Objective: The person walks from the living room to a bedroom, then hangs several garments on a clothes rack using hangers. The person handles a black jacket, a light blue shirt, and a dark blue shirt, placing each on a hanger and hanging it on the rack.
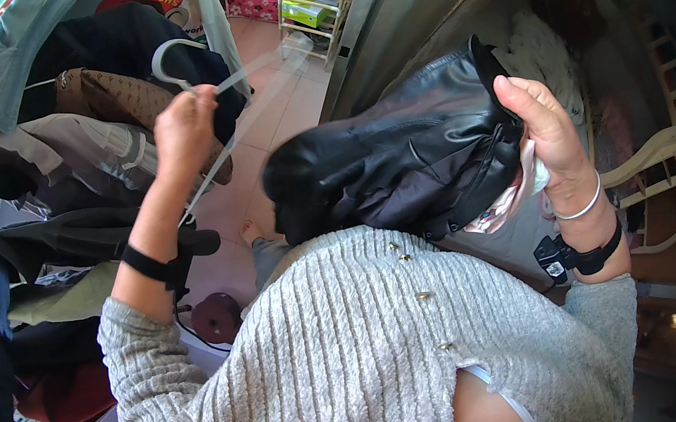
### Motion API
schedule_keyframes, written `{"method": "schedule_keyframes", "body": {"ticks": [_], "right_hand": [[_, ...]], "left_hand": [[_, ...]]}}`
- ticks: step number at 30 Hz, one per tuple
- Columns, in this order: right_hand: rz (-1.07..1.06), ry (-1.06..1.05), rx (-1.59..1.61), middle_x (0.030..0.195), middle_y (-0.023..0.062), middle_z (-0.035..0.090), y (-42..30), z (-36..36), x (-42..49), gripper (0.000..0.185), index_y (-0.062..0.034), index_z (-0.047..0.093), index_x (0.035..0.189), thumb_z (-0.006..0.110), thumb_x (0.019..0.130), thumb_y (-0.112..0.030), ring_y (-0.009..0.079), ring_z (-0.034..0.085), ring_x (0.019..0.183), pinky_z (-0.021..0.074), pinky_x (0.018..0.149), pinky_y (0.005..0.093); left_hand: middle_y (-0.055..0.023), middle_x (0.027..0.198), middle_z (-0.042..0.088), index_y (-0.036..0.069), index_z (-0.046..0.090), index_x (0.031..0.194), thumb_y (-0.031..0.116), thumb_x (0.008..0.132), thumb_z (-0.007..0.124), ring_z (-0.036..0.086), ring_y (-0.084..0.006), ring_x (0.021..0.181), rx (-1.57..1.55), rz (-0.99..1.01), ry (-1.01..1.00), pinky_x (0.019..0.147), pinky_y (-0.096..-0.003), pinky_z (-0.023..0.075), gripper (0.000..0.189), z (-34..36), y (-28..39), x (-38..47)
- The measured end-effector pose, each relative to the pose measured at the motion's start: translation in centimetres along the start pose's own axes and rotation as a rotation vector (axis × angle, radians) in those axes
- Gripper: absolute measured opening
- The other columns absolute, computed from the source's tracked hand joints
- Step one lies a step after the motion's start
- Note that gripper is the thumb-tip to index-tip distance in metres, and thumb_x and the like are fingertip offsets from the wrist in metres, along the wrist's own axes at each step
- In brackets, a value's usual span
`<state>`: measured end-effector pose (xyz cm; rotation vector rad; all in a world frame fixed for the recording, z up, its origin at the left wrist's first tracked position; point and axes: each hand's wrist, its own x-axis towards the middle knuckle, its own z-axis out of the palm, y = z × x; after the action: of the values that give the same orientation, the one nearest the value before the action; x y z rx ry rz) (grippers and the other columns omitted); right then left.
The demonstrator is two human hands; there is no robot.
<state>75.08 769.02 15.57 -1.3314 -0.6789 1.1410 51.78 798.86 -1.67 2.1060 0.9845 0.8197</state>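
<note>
My left hand (188, 128) is raised in front of the hanging clothes and grips a white clothes hanger (161, 60) just below its hook. The hanger's arms are blurred and look see-through over the floor. A black leather-look garment (419, 140) hangs in folds from my right hand (542, 128), its thumb pressed over the upper edge. Under the same hand, a pale pink patterned cloth (515, 188) shows beside the black material; whether it is a lining or a separate piece, I cannot tell. The hanger and the garment are apart.
Several clothes hang at the left, among them a brown patterned garment (105, 101) and a light grey jacket (85, 140), within a pale fabric cover (0, 98). A shoe rack (317, 3) stands ahead on the tiled floor (284, 114). At the right is a cream-coloured frame (663, 149).
</note>
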Motion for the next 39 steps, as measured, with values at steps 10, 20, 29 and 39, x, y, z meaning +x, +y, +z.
{"method": "schedule_keyframes", "body": {"ticks": [10,20,29,39], "right_hand": [[-0.149,-0.094,-0.206,0.081,0.0049,0.068,-1.9,-0.7,1.6,0.031,0.0010,0.064,0.089,0.055,0.098,-0.028,0.0084,0.063,0.071,0.0505,0.066,0.0219],[-0.123,-0.071,-0.507,0.079,-0.0006,0.066,-4.1,-8.1,0.4,0.030,-0.0028,0.064,0.083,0.061,0.094,-0.030,0.0045,0.059,0.070,0.0479,0.066,0.0200],[0.057,0.153,-0.755,0.057,-0.0045,0.048,2.0,-16.3,-1.8,0.035,-0.0092,0.050,0.063,0.071,0.086,-0.025,0.0034,0.050,0.051,0.0423,0.048,0.0208],[-0.386,0.220,-0.645,0.063,-0.0101,0.047,-0.5,-11.7,-0.8,0.020,-0.0074,0.060,0.090,0.059,0.096,-0.027,-0.0028,0.042,0.052,0.0335,0.045,0.0160]], "left_hand": [[-0.0224,0.133,0.052,-0.004,0.067,0.087,0.028,0.096,0.052,0.058,-0.0256,0.109,-0.999,0.234,-0.797,0.097,-0.0401,0.0423,0.036,-0.7,2.2,-1.1],[-0.0052,0.083,0.059,-0.004,0.069,0.097,0.027,0.099,0.053,0.053,-0.0152,0.084,-0.561,0.392,-1.360,0.079,-0.0309,0.0414,0.036,8.7,11.7,1.1],[0.0021,0.068,0.058,0.002,0.072,0.090,0.026,0.096,0.058,0.047,-0.0064,0.063,-0.203,0.548,-1.271,0.059,-0.0248,0.0368,0.029,4.5,19.2,7.1],[-0.0057,0.080,0.063,-0.002,0.069,0.084,0.024,0.096,0.057,0.055,-0.0130,0.074,0.306,0.531,-1.075,0.072,-0.0285,0.0438,0.031,1.4,19.9,7.0]]}}
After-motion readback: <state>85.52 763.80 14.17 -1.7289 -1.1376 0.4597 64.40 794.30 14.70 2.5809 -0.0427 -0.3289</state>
